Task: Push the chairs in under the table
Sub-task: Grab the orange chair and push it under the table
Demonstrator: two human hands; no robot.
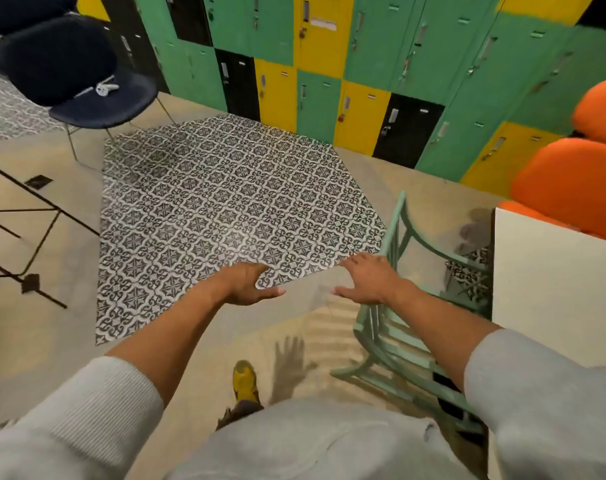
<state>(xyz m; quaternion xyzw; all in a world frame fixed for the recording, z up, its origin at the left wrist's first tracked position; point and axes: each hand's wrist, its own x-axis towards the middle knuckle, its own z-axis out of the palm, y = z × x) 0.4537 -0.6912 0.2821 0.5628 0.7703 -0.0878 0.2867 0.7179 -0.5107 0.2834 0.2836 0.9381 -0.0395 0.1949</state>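
A pale green slatted chair (pixel 402 327) stands at the right, its seat tucked partly under the white table (pixel 551 289). My right hand (pixel 367 277) hovers open over the top of the chair's backrest, fingers spread, and I cannot tell whether it touches the rail. My left hand (pixel 251 282) is open in the air to the left of the chair, holding nothing. A dark blue chair (pixel 86 74) stands at the far left, away from any table, with a small white object on its seat.
Orange chairs (pixel 571 188) sit behind the white table at the right. Green, yellow and black lockers (pixel 329 64) line the back wall. A patterned tile patch (pixel 225 209) covers the floor ahead. Thin black metal legs (pixel 27 216) stand at the left. My yellow shoe (pixel 246 381) is below.
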